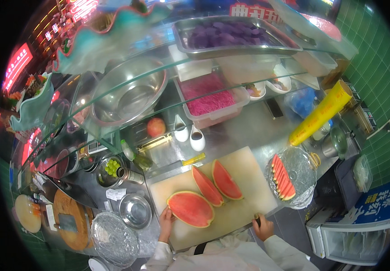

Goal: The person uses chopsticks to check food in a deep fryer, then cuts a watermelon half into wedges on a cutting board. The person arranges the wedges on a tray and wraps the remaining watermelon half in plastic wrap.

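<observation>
A large cut watermelon piece (191, 209) lies flesh up on a pale cutting board (249, 169). My left hand (165, 222) holds its lower left edge with the fingertips. Two narrower watermelon wedges, a middle one (208, 188) and a right one (227, 181), rest beyond it on the board. At the board's lower right corner, my right hand (263, 228) is closed around a dark handle (257, 220); whatever blade it has cannot be made out. Right of the board, a row of watermelon slices (282, 179) sits on a clear textured plate (301, 172).
A yellow-handled knife (194, 159) lies behind the board. Leftward are a steel bowl (135, 211), another textured plate (114, 238) and a round chopping block (69, 216) with a cleaver. A glass shelf (141, 118) spans the back. A yellow roll (320, 113) leans at right.
</observation>
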Demonstrator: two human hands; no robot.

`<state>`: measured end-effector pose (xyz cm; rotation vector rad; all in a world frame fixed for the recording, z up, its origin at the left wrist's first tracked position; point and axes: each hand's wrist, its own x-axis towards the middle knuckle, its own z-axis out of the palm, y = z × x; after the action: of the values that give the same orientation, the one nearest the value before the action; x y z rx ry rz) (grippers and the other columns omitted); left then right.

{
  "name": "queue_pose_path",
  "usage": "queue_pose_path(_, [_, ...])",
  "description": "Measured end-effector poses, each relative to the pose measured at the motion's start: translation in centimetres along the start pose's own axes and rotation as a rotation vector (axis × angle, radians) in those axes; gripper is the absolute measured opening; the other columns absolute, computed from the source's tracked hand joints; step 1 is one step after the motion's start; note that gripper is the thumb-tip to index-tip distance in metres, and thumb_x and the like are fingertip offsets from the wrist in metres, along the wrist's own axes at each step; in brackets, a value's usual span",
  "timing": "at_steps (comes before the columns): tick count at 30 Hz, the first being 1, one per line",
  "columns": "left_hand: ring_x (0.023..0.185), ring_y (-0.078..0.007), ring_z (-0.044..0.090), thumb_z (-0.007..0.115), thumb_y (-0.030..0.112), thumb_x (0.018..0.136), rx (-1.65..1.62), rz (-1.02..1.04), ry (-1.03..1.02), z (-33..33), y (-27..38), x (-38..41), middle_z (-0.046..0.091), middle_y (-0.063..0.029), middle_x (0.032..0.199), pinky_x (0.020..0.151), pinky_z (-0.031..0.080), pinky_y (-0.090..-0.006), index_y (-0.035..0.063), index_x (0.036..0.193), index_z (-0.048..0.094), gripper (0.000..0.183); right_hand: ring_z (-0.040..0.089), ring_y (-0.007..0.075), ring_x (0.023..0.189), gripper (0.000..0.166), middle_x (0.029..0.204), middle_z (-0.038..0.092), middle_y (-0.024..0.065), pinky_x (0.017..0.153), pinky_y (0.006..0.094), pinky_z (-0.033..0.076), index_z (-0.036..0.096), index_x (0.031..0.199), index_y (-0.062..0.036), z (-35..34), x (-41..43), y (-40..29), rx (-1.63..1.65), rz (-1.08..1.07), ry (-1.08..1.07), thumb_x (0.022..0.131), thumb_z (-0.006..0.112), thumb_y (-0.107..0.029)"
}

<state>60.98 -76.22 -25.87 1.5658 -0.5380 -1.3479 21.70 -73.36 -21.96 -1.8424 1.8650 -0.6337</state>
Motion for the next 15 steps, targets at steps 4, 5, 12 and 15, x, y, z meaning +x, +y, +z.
queue_pose_path(4, [0.094,-0.0171,0.059,0.046,0.026,0.096,0.01,0.142,0.011,0.6,1.5,0.9,0.057,-0.0104,0.113,0.081,0.05,-0.0307,0.0006,0.129,0.045,0.042,0.059,0.0421,0.063,0.035,0.076,0.062,0.0225,0.057,0.0517,0.045,0.048,0.111,-0.004,2.2,2.2,1.6,-0.154,0.129,0.027,0.087,0.055,-0.028])
queue_pose_path(5, [0.093,-0.0169,0.059,0.046,0.026,0.096,0.031,0.165,0.014,0.6,2.1,1.2,0.057,-0.0103,0.113,0.081,0.05,-0.0306,0.0005,0.129,0.045,0.042,0.059,0.0427,0.067,0.035,0.079,0.062,0.0223,0.06,0.0519,0.045,0.048,0.11,-0.004,2.7,2.7,1.6,-0.147,0.178,0.018,0.086,0.055,-0.028])
queue_pose_path(12, [0.079,-0.011,0.057,0.055,0.021,0.092,0.19,0.256,0.059,0.8,2.2,2.7,0.063,-0.0053,0.091,0.073,0.048,-0.0243,-0.0004,0.118,0.057,0.034,0.054,0.0367,0.087,0.034,0.09,0.058,0.0178,0.076,0.0463,0.043,0.052,0.102,-0.0043,5.0,4.1,3.5,-0.299,0.226,0.096,0.078,0.064,-0.024])
queue_pose_path(15, [0.074,-0.0094,0.056,0.057,0.02,0.09,0.252,0.29,0.089,1.4,1.5,3.8,0.064,-0.0038,0.084,0.069,0.047,-0.023,-0.0006,0.113,0.06,0.031,0.051,0.0341,0.091,0.036,0.092,0.057,0.0157,0.08,0.0448,0.042,0.053,0.102,-0.0045,4.7,4.1,3.8,-0.36,0.2,0.068,0.075,0.067,-0.023])
